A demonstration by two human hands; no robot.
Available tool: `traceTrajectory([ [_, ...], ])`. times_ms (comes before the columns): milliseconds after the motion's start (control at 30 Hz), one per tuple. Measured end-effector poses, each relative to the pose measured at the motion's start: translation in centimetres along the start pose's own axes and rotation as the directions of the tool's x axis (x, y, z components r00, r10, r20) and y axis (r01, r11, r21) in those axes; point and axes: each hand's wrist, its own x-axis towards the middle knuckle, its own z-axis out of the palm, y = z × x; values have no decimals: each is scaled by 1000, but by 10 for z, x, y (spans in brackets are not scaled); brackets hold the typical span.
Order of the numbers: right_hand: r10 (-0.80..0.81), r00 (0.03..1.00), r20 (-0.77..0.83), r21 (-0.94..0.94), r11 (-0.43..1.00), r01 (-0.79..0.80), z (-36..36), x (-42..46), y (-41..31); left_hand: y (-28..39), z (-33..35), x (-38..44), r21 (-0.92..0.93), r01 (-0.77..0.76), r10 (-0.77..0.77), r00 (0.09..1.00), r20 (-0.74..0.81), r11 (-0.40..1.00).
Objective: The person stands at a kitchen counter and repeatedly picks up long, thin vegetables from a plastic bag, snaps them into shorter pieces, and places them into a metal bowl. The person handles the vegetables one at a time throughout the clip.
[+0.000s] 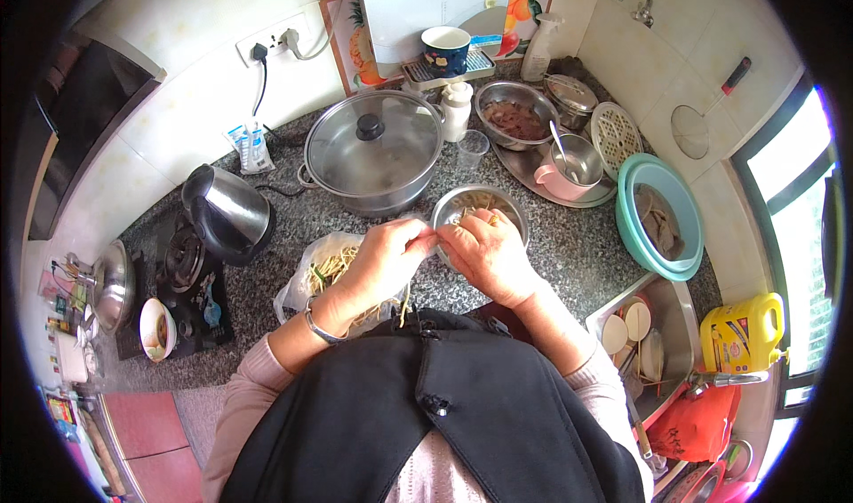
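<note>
My left hand (390, 256) and my right hand (490, 253) meet fingertip to fingertip at the near left rim of a steel bowl (524, 226). Both pinch what looks like a thin stem, mostly hidden by the fingers. Pale cut pieces (476, 203) lie inside the bowl, partly covered by my right hand. Below my left forearm, a white plastic bag (290, 296) holds a tangle of long pale stems (330, 266) with a bit of green. A few stems stick out toward my body.
Behind the bowl stand a large lidded steel pot (373, 150) and a clear plastic cup (473, 148). An electric kettle (230, 213) is at left, beside a stove with a bowl (158, 330). At right are a pink mug (566, 176), teal basins (626, 223) and a sink (683, 330) holding dishes.
</note>
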Motion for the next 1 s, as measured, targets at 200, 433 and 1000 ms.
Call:
traceTrajectory([
  [200,-65,996,68,113,992,57,6,-4,5,-14,1,-5,-163,302,-281,949,143,939],
  [433,338,920,-199,334,906,-261,22,-5,13,-26,9,-6,-294,289,-256,956,146,911],
  [1000,-112,989,96,57,993,106,14,0,12,-25,5,0,-332,518,-418,847,330,788],
])
